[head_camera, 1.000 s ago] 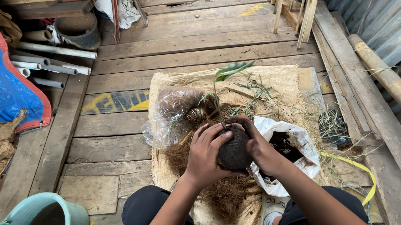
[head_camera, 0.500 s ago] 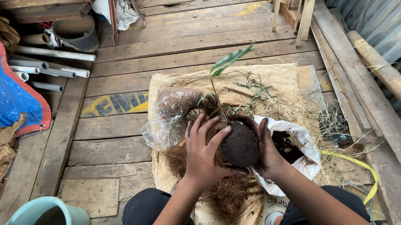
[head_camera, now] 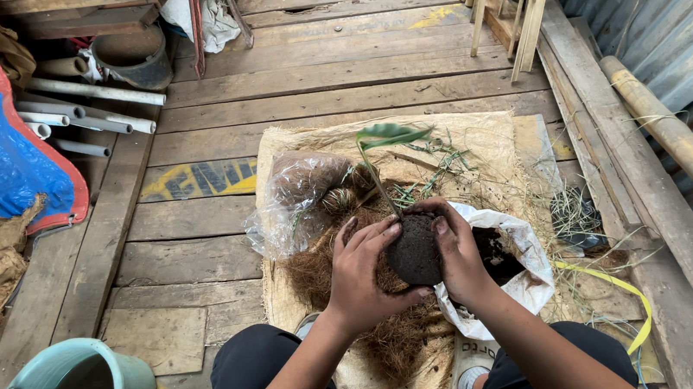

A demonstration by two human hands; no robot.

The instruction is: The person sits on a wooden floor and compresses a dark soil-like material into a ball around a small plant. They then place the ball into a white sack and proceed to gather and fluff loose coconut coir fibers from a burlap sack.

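soil ball (head_camera: 412, 252) now upright between left hand (head_camera: 362, 273) and right hand (head_camera: 457, 251), seedling leaf (head_camera: 390, 134) risen from lying flat, stem (head_camera: 375, 181) now standing above ball

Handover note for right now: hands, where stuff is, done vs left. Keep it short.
Left hand: cupped on the left side of the dark soil ball.
Right hand: cupped on its right side.
A thin seedling rises from the ball's top.
Below: brown fibre pile on a burlap sack. White soil bag open at right.
Done: ball formed around the roots.
Left: ball is bare, no fibre on it.
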